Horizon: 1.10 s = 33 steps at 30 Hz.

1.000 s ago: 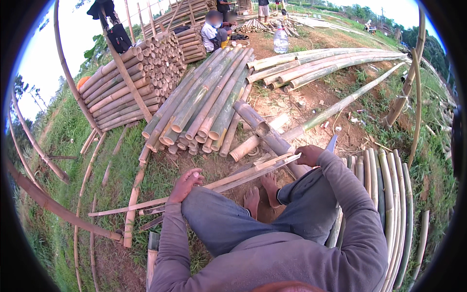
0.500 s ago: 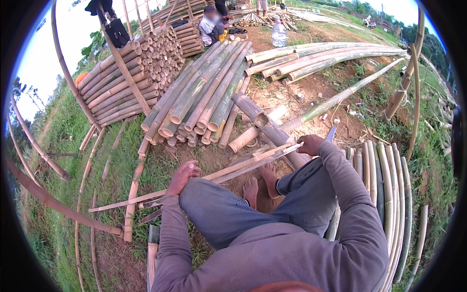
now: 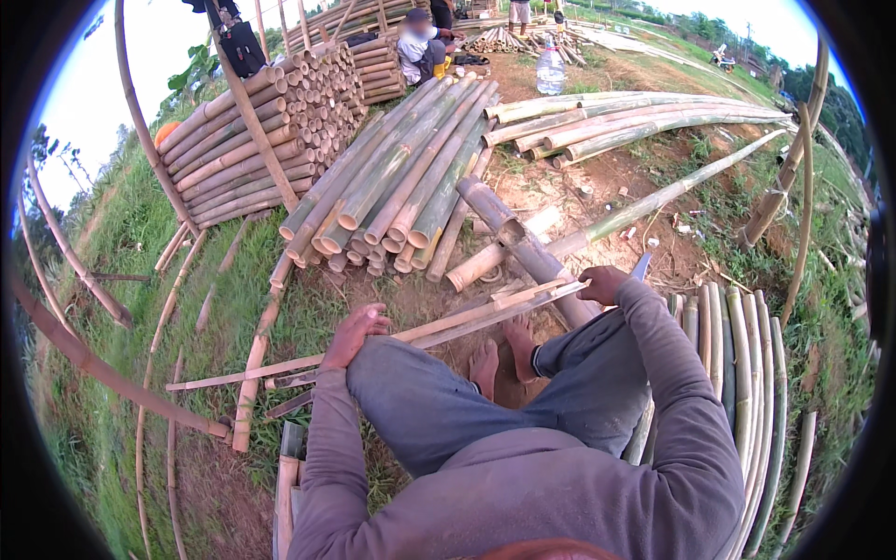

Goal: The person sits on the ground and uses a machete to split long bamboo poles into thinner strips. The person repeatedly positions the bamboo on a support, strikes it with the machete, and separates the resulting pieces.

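Note:
A long pale split bamboo strip (image 3: 495, 306) slants across in front of my knees, with a second, greyer strip (image 3: 467, 329) close under it. My right hand (image 3: 605, 284) is closed on their right end, above my right knee. My left hand (image 3: 358, 336) lies by my left knee, fingers curled over the long strip, which runs on past it to the lower left. Beside my right wrist a pale blade (image 3: 640, 267) sticks up; its handle is hidden. Under the strips' right end lies a thick bamboo pole (image 3: 541, 260).
Cut bamboo poles (image 3: 397, 187) lie piled ahead, with a stacked bundle (image 3: 243, 149) behind left. More poles lie at the far right (image 3: 635, 126) and beside my right leg (image 3: 747, 364). A clear water jug (image 3: 551, 71) and a seated person (image 3: 417, 47) are farther back.
The view has shifted slightly, so the surroundings sit a little lower and farther right. Both hands keep nearly the same place on the strips.

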### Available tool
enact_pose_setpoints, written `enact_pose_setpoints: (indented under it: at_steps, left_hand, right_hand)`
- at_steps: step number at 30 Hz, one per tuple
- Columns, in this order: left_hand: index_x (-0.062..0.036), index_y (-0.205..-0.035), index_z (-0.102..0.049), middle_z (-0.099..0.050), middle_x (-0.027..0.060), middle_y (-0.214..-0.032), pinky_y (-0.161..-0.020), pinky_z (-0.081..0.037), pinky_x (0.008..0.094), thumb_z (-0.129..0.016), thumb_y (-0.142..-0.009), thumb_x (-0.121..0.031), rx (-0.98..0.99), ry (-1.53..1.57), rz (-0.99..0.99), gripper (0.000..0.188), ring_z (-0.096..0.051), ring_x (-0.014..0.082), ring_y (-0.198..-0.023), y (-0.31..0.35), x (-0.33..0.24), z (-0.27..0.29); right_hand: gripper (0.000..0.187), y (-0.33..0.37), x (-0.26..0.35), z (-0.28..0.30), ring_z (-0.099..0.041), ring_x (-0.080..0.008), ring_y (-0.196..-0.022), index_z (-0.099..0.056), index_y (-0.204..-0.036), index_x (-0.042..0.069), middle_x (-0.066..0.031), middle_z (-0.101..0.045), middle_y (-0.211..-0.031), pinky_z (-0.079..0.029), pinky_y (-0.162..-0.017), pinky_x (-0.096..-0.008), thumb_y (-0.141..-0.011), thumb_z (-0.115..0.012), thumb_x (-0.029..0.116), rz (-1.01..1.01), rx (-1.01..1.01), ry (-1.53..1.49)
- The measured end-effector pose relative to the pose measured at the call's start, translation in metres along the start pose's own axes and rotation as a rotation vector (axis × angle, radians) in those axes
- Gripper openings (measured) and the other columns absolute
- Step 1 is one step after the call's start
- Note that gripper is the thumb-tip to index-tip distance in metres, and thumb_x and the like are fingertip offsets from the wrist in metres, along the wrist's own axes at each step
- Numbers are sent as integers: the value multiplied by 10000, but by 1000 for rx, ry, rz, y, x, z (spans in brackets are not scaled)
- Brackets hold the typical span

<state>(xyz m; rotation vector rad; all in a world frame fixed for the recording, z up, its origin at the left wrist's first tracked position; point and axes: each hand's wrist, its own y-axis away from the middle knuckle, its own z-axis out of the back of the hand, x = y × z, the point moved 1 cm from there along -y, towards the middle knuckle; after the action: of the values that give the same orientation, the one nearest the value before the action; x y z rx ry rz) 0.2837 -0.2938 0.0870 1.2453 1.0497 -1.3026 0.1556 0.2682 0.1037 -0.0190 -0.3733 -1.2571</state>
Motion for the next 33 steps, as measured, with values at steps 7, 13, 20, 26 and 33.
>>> enact_pose_setpoints:
  at_steps: [7, 13, 20, 26, 33]
  left_hand:
    - [22, -1444, -575, -707, 159, -1201, -984, -538, 354, -547, -1110, -418, -22, 10, 17, 553, -677, 209, -1057, 3, -7, -4]
    - [15, -1441, -585, -715, 156, -1208, -981, -539, 352, -552, -1106, -435, -40, 3, 22, 562, -680, 207, -1058, 8, -8, -4]
    - [5, -1445, -585, -713, 159, -1221, -986, -540, 356, -547, -1105, -459, -13, 15, 9, 577, -679, 212, -1065, 6, -3, -1]
    - [4, -1468, -560, -706, 153, -1215, -991, -539, 358, -515, -1113, -469, 13, 14, 20, 593, -676, 209, -1070, -1, 6, 4]
    - [21, -1413, -577, -716, 153, -1175, -955, -575, 348, -617, -1081, -362, -122, -77, -42, 509, -704, 210, -1040, 5, 3, 7]
  right_hand:
    - [577, 2, 0, 0, -692, -376, -1184, -714, -1323, 94, -207, -733, -1261, -530, -1049, -440, -891, -763, 473, -32, 39, -36]
    - [585, 4, 2, 1, -689, -365, -1198, -711, -1338, 105, -198, -728, -1279, -527, -1056, -436, -896, -765, 485, -64, 53, -26]
    - [594, -1, -10, -5, -682, -366, -1211, -709, -1343, 106, -201, -732, -1270, -518, -1067, -440, -886, -771, 480, -43, 51, -36]
    - [599, 4, -5, -4, -675, -372, -1215, -695, -1351, 92, -204, -736, -1256, -514, -1073, -446, -888, -751, 469, -73, 93, -19]
    - [413, 20, 23, 22, -762, -316, -879, -715, -1250, 31, -176, -788, -987, -595, -817, -413, -933, -772, 291, 141, -334, -159]
